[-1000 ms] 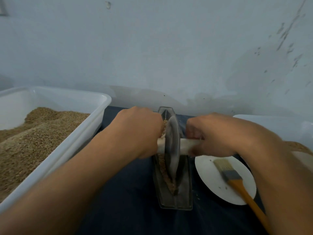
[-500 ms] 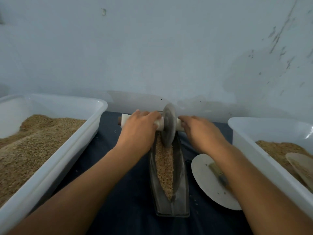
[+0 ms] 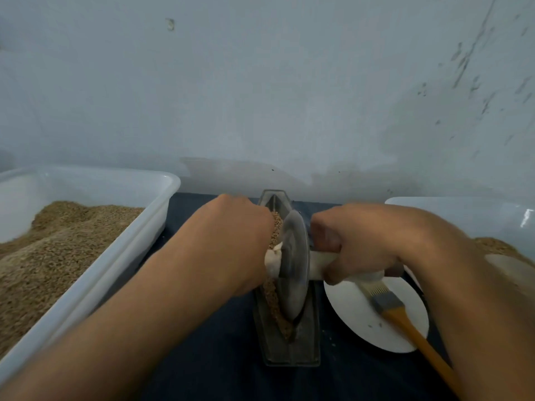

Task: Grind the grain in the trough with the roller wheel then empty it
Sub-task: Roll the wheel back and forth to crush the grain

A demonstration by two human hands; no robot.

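A narrow grey metal trough (image 3: 289,353) lies lengthwise on the dark cloth, with brown grain (image 3: 275,227) along its groove. The grey roller wheel (image 3: 293,264) stands upright in the trough's middle on a white axle handle. My left hand (image 3: 231,241) grips the handle's left end, which it mostly hides. On the other side of the wheel my right hand (image 3: 356,241) curls round the right end of the handle.
A white tub (image 3: 124,256) heaped with grain stands at the left. Another white tub (image 3: 463,209) with grain sits at the right. A white plate (image 3: 356,311) beside the trough carries a brush (image 3: 388,302) with an orange handle. A pale wall rises just behind.
The wheel rolled from the trough's middle to its far end, then back toward me to the middle. Both hands travelled with the handle, and the grain at the far end shows again.
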